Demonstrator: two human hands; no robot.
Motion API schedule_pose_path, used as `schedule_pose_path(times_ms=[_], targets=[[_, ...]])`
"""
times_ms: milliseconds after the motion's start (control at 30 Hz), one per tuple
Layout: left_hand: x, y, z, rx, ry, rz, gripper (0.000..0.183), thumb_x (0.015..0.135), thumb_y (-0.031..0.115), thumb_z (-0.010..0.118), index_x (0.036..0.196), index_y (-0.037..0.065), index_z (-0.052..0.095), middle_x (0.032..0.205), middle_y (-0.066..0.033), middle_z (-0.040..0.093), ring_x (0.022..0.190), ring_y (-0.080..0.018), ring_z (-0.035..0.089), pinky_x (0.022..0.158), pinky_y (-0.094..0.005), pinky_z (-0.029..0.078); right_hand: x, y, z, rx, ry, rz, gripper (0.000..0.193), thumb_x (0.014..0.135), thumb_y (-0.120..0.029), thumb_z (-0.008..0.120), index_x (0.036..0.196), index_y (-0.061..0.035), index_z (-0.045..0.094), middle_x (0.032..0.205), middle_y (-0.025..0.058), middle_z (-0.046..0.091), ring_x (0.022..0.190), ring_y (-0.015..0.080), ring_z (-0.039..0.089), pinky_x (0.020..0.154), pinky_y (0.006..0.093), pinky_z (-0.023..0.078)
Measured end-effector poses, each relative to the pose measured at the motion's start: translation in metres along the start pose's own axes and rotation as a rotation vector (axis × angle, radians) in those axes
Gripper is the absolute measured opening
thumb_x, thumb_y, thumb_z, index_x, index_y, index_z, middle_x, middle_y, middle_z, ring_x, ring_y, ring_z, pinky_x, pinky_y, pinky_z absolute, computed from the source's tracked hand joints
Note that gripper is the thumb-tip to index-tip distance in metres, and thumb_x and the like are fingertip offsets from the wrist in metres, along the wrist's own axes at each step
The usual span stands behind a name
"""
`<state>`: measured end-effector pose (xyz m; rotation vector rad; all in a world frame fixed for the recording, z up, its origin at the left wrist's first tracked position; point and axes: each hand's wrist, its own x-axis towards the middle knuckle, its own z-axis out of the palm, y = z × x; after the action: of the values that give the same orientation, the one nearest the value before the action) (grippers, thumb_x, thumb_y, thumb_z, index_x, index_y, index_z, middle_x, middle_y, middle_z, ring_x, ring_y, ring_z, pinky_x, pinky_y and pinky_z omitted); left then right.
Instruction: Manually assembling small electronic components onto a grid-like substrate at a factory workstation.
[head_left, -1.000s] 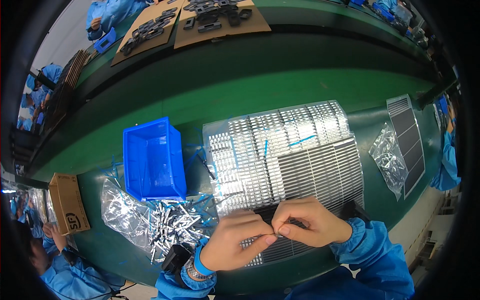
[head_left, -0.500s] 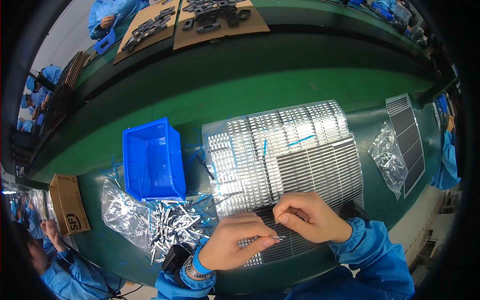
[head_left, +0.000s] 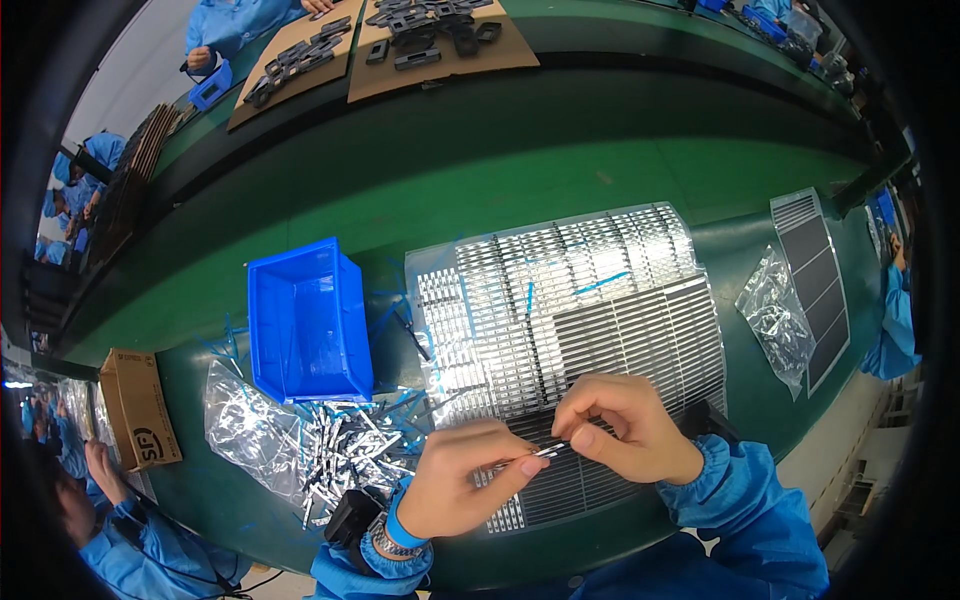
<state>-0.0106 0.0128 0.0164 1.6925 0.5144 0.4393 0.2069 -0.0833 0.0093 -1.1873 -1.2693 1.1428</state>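
Observation:
A small narrow silvery strip (head_left: 545,452) is pinched between the thumb and forefinger of my left hand (head_left: 455,482), its free end pointing right. My right hand (head_left: 632,432) is closed in a pinch close by the strip's tip; what its fingertips hold, if anything, is too small to make out. Both hands hover over a large sheet (head_left: 620,232) covered with rows of silvery strips, with dark striped backing (head_left: 650,335) bared on its right part. Left of my left hand lies a loose heap of similar strips (head_left: 345,455), partly on a clear plastic bag (head_left: 240,425).
Beyond the heap stands a blue plastic bin (head_left: 308,320). Thin blue film pieces (head_left: 600,283) lie on the sheet. Right of it are a crumpled clear bag (head_left: 775,310) and a dark panel sheet (head_left: 812,280). A cardboard box (head_left: 140,410) and a co-worker (head_left: 150,540) are at left.
My left hand has raised and turned the strip slightly. My right hand has shifted a little up and right, its fingers staying pinched.

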Motion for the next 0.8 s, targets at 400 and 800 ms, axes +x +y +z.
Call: schedule_pose_path(times_ms=[400, 800], targets=[[0.0000, -0.0003, 0.0024, 0.055, 0.071, -0.055, 0.013, 0.090, 0.011, 0.080, 0.099, 0.002, 0.080, 0.072, -0.0093, 0.068, 0.059, -0.0168, 0.061, 0.054, -0.0298, 0.046, 0.0003, -0.0018, 0.0004, -0.109, 0.016, -0.057, 0.008, 0.095, -0.009, 0.072, 0.096, -0.0016, 0.071, 0.082, 0.0043, 0.067, 0.064, 0.0120, 0.056, 0.057, 0.0271, 0.044], [-0.0034, -0.0041, 0.0037, -0.180, 0.177, -0.108, 0.010, 0.087, 0.004, 0.083, 0.096, 0.000, 0.079, 0.087, -0.0084, 0.078, 0.078, -0.0110, 0.073, 0.072, -0.0247, 0.059, 0.0014, -0.0033, 0.0001, -0.080, -0.008, -0.086, 0.006, 0.096, -0.008, 0.070, 0.097, -0.0025, 0.070, 0.087, 0.0042, 0.069, 0.066, 0.0128, 0.055, 0.058, 0.0274, 0.043]])
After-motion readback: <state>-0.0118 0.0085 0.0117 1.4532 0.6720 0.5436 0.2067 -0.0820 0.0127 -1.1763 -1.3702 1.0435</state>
